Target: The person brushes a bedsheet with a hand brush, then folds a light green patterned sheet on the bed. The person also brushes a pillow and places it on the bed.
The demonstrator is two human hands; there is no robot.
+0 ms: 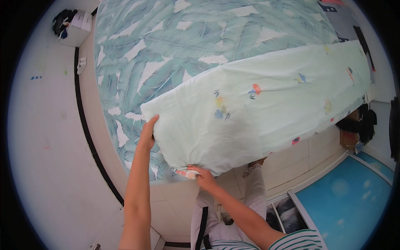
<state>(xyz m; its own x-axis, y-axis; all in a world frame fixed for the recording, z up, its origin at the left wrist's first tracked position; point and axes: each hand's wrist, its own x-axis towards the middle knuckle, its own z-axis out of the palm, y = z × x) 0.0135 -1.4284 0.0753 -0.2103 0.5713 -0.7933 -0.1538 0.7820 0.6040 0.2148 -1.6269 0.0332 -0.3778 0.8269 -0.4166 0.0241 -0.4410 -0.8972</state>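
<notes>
A pale green quilt (pixel 281 93) with small printed mushrooms and plants lies folded in a long strip along the near side of a bed. My left hand (pixel 149 132) holds its left end, thumb on top and fingers hidden under the cloth. At the near left corner, my right hand (pixel 203 178) grips a bunched bit of the quilt, where a patterned underside shows. Beneath lies a leaf-print bed sheet (pixel 175 47) in green and white, lightly wrinkled.
A white wall (pixel 47 118) runs along the left. White drawers (pixel 76 29) with dark items on top stand at the far left. On the right are a blue sliding door panel (pixel 340 193), an open compartment holding bags (pixel 289 214), and a cardboard box (pixel 348 137) with black items. My legs touch the bedside area.
</notes>
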